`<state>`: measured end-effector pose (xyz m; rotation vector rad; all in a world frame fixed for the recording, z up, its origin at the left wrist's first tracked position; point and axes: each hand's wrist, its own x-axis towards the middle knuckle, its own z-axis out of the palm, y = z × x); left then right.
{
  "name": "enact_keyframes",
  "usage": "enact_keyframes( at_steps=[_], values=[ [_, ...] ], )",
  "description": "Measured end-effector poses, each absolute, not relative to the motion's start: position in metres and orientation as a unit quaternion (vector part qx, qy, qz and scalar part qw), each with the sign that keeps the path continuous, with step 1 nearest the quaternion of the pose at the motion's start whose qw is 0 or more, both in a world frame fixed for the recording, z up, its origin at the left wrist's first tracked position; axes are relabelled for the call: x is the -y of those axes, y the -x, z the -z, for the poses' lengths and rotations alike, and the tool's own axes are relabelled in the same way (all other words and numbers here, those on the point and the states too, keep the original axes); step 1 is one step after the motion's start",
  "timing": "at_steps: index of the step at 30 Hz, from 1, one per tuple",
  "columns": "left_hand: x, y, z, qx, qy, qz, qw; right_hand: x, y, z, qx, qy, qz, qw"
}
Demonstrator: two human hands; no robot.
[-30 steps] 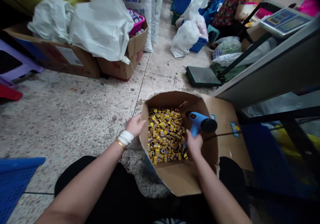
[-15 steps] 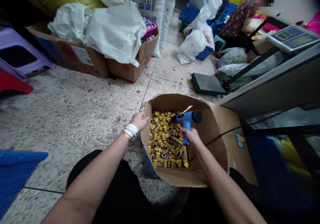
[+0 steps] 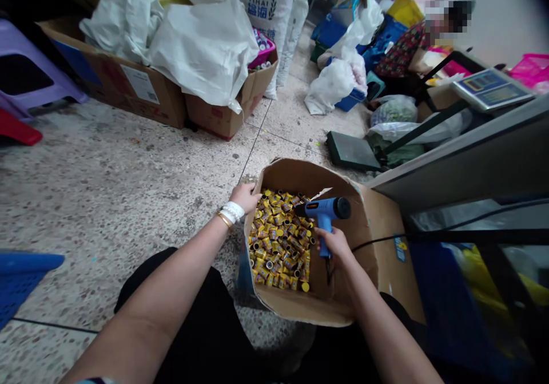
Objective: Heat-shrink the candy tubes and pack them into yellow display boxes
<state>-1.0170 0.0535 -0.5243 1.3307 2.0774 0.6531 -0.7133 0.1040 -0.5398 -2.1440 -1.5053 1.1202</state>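
A cardboard box (image 3: 311, 172) stands in front of my knees, its open top facing me. Many small yellow-wrapped cylinders (image 3: 281, 241) with dark or yellow ends lie piled at its left side. My left hand (image 3: 245, 197) is closed on the box's left rim, the fingertips just over the edge. Inside the opening, my right hand (image 3: 335, 242) grips the handle of a blue heat gun (image 3: 328, 208). Its dark nozzle points left over the yellow cylinders, and a black cord runs off to the right.
Cardboard cartons (image 3: 167, 106) with white sacks stand at the back left, near a purple stool (image 3: 38, 69). A platform scale (image 3: 351, 150) is beyond the box. Another person (image 3: 401, 52) sits at the back right. A blue basket (image 3: 26, 281) is at the left.
The view has shifted slightly. The heat gun and my right hand sit a little lower and farther right over the cylinders. My left hand keeps its hold on the rim.
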Motion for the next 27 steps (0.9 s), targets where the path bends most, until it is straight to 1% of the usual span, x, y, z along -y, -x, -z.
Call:
enact_keyframes(
  at_steps=[4, 7, 9, 14, 17, 20, 23, 25, 27],
  values=[
    [-0.054, 1.018, 0.523, -0.783, -0.490, -0.244, 0.295, -0.103, 0.710, 0.533, 0.517, 0.753, -0.377, 0.153],
    [-0.053, 1.015, 0.515, -0.786, -0.501, -0.217, 0.290, -0.105, 0.711, 0.528, 0.499, 0.750, -0.398, 0.172],
    [-0.048, 1.011, 0.507, -0.790, -0.518, -0.172, 0.279, -0.102, 0.711, 0.526, 0.491, 0.740, -0.424, 0.180],
    [-0.022, 0.994, 0.495, -0.788, -0.562, 0.011, 0.253, -0.083, 0.714, 0.527, 0.490, 0.690, -0.507, 0.164],
    [-0.013, 0.999, 0.493, -0.797, -0.555, 0.029, 0.237, -0.069, 0.708, 0.525, 0.487, 0.646, -0.566, 0.155],
    [-0.015, 1.018, 0.480, -0.817, -0.523, 0.033, 0.240, -0.062, 0.689, 0.512, 0.499, 0.612, -0.594, 0.149],
    [-0.028, 1.009, 0.447, -0.832, -0.512, 0.053, 0.207, -0.064, 0.660, 0.493, 0.532, 0.593, -0.585, 0.154],
    [-0.036, 0.970, 0.418, -0.824, -0.538, 0.069, 0.164, -0.067, 0.639, 0.482, 0.559, 0.601, -0.547, 0.164],
    [-0.039, 0.909, 0.392, -0.796, -0.586, 0.089, 0.124, -0.069, 0.619, 0.477, 0.591, 0.629, -0.474, 0.175]
  ],
)
